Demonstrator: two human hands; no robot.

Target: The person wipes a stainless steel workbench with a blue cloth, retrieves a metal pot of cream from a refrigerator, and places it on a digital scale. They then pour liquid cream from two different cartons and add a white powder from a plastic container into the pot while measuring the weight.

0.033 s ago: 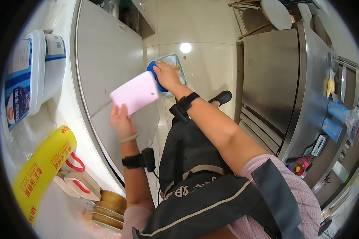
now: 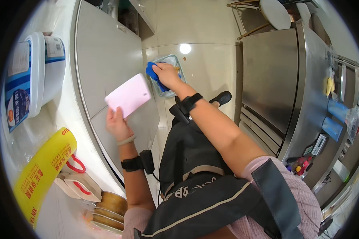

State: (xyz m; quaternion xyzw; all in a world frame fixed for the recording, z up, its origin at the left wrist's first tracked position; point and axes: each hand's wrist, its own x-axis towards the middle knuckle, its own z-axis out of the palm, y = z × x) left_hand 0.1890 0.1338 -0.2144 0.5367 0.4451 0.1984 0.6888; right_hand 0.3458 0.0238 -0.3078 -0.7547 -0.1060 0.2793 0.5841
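Observation:
A flat pink rectangular board with rounded corners and a small dark mark near one corner is held at its near edge by my left hand, thumb on top. My right hand is closed on a blue cloth, which hangs out past the fingers. Beneath the right hand stands a small bin lined with clear plastic, with some brownish scraps inside. The hand and cloth hide part of its contents.
White cabinet doors run along the left, below a counter with a blue-and-white tub and a yellow roll. A stainless steel unit stands at right, a stool behind it. A small scrap lies on the floor.
The pink board and my left hand have shifted a little to the left, away from the bin. My right hand has barely moved and still grips the blue cloth.

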